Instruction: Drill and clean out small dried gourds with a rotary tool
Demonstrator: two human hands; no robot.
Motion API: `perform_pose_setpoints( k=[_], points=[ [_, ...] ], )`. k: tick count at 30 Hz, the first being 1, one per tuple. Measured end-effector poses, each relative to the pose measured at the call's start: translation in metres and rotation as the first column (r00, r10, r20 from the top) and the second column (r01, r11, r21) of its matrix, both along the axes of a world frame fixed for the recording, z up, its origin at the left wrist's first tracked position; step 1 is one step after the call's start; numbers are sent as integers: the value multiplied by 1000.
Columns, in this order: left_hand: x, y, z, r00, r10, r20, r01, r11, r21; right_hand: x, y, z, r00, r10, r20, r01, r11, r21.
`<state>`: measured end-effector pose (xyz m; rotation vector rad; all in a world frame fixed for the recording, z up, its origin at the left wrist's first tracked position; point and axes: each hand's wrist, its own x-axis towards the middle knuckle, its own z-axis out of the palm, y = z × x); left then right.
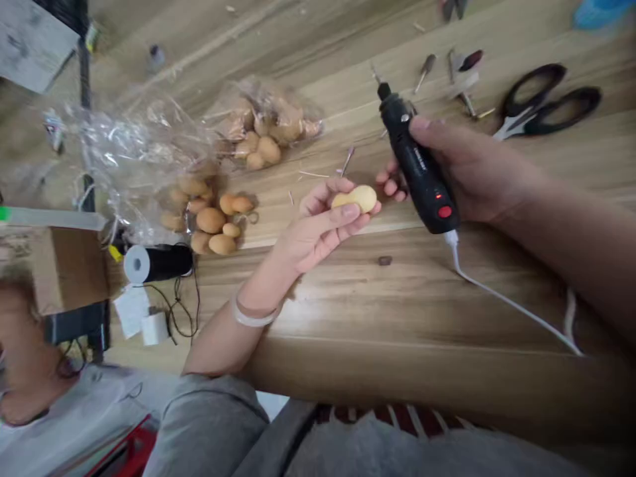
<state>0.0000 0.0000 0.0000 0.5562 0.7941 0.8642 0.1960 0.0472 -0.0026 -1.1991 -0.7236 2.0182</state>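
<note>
Over the bench [348,298], left hand [318,228] grips a small gourd [354,198], fingers curled under it, thumb across its face. Right hand [464,169] wraps a black rotary tool [420,162], bit pointing far, clear of the gourd; white cord [511,306] trails near-right. More gourds [211,222] and a plastic bag [134,152] lie left; scissors [546,101] far right. Judged: firm holds, hands kept close, favour steady control.
</note>
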Motion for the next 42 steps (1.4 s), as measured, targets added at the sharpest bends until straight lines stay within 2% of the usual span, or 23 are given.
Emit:
perform_pose_setpoints(
  k=[6, 21, 29, 42],
  points=[
    [-2, 3, -4, 992, 16, -122, -26, 997, -77, 0, -1, -1, 1000, 9, 22, -9, 999, 41],
    [-2, 5, -3, 998, -25, -61, 21, 997, -73, -1, 1, -1, 1000, 10, 17, -11, 999, 43],
    [0, 7, 2, 994, -37, -99, 19, 984, -176, -1, 0, 0, 1000, 5, 23, -6, 999, 45],
    [-1, 8, 5, 992, -22, -128, -12, 966, -256, 0, 0, 0, 1000, 15, 23, -16, 997, 71]
  ],
)
